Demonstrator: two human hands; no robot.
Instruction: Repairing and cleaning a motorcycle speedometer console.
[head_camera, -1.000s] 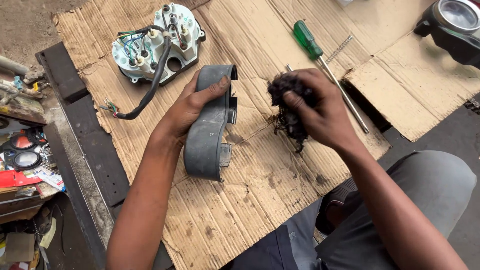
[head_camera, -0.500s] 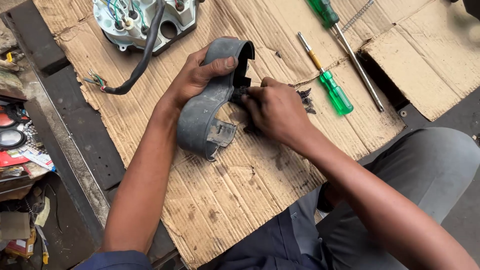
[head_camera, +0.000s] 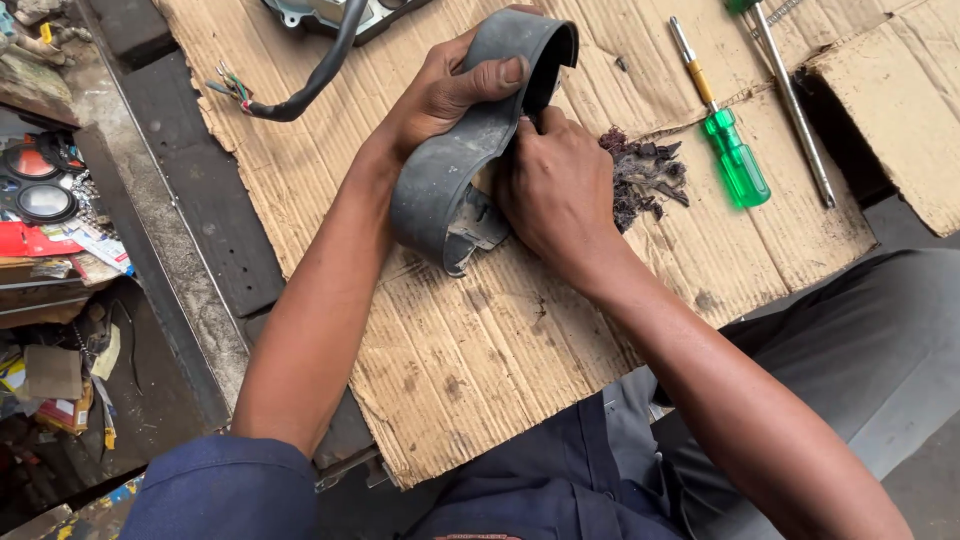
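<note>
One curved grey plastic cover (head_camera: 450, 170) stands on edge on the cardboard sheet (head_camera: 480, 340), with one pile of dark debris (head_camera: 645, 180) just right of it, one green-handled screwdriver (head_camera: 725, 140) beyond that, and one metal rod (head_camera: 795, 100) further right. A black cable (head_camera: 320, 70) with loose coloured wire ends lies near the top left, well apart from the cover. The left hand (head_camera: 450, 90) wraps closed over the cover's top, thumb on its outer face, while the right hand (head_camera: 555, 185) curls closed against its inner side, fingertips hidden inside, forearm angled down-right.
</note>
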